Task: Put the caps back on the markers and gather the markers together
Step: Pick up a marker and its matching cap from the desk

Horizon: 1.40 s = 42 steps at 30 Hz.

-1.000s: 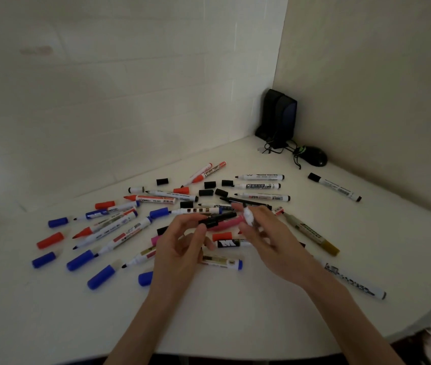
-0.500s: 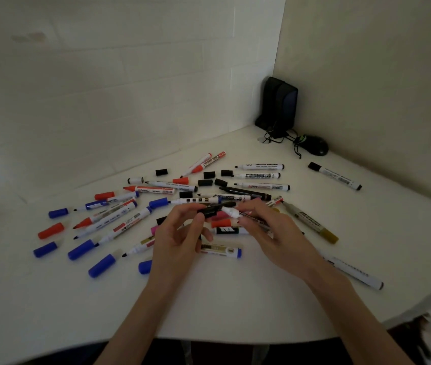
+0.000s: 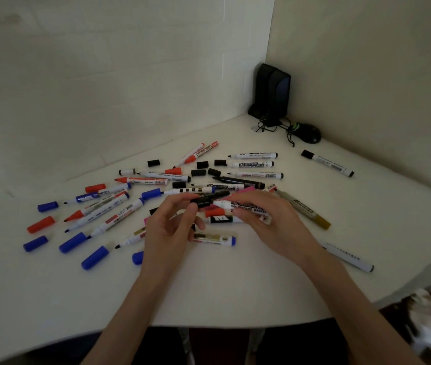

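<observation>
Well in front of the black speaker (image 3: 272, 93), the left hand (image 3: 172, 227) pinches a black cap (image 3: 206, 200) and the right hand (image 3: 267, 219) grips a whiteboard marker (image 3: 246, 206), tip just beside the cap; a skewed push could miss and ink fingers

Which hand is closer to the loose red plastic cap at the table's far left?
Left. The left hand is right of the red cap; the right hand is farther right.

A pale tabletop (image 3: 235, 293) runs into a corner where a faintly tiled left wall (image 3: 103, 83) meets a smooth right wall (image 3: 367, 69) — both off-white. The light is dim; a black speaker (image 3: 272, 93) stands in that corner.
</observation>
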Motion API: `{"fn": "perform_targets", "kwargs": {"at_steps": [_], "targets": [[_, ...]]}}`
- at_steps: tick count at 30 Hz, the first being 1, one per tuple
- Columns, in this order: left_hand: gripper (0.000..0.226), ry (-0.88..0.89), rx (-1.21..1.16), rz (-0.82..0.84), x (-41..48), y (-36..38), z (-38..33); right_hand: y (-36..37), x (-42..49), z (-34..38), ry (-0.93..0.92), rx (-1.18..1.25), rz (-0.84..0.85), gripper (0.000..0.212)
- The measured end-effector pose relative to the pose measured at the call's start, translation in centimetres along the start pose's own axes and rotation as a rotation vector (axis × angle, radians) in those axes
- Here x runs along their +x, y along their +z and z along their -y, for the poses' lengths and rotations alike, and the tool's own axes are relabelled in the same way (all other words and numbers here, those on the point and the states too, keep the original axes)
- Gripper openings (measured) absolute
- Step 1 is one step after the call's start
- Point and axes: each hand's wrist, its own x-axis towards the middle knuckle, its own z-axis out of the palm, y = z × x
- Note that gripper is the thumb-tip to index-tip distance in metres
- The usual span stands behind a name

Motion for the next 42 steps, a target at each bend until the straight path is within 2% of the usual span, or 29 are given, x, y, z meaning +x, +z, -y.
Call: {"fn": "perform_targets", "kwargs": {"at_steps": [13,16,20,23,31,37,40,42], "targets": [[0.021,0.05,0.117,0.046,0.1,-0.1,0.7,-0.4,-0.2,0.3,-0.092,-0.235,-0.061,0.034],[0.019,0.12,0.268,0.115,0.2,0.1,1.1,-0.3,-0.3,0.3,-0.141,-0.287,-0.074,0.03],[0.024,0.333,0.59,0.175,0.4,0.0,1.1,-0.5,-0.6,0.1,-0.207,-0.322,-0.101,0.024],[0.04,0.448,0.722,0.213,0.4,-0.1,0.6,-0.7,-0.8,0.0,-0.243,-0.336,-0.109,0.023],[0.036,0.524,0.731,0.152,0.4,-0.2,0.1,0.5,-0.6,0.1,-0.297,-0.333,-0.234,0.017],[0.035,0.592,0.785,0.119,0.8,-0.5,0.8,1.6,-0.6,0.3,-0.244,-0.292,-0.221,0.019],[0.033,0.572,0.78,0.143,0.2,-0.9,0.9,1.6,-0.6,0.3,-0.223,-0.254,-0.191,0.023],[0.032,0.569,0.767,0.241,0.2,-1.6,0.2,0.8,-0.5,0.3,-0.223,-0.214,-0.154,0.025]]}}
